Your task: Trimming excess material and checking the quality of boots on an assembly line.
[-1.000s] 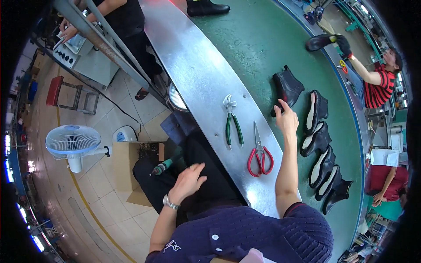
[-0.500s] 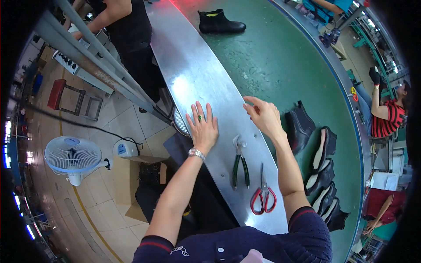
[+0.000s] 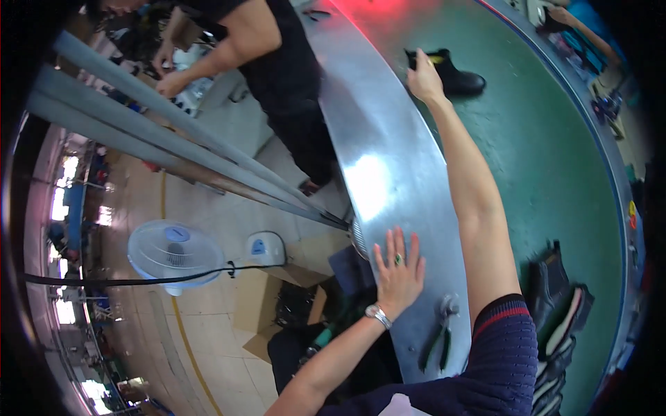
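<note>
My right arm reaches far forward over the green surface. My right hand is closed at the top opening of a black ankle boot, which lies on its side with its toe pointing right. Some fingers are hidden there. My left hand rests flat on the metal bench strip, fingers spread, holding nothing. Between my arms, green-handled pliers lie on the strip, nearer to me than my left hand.
More black boots stand at the near right on the green surface. A person in dark clothes works at the far left beside slanting metal posts. To the left are a fan and an open cardboard box.
My right hand has reached forward from beside the strip to the boot. My left hand stays flat on the metal. The view has shifted, and the red-handled scissors are out of sight.
</note>
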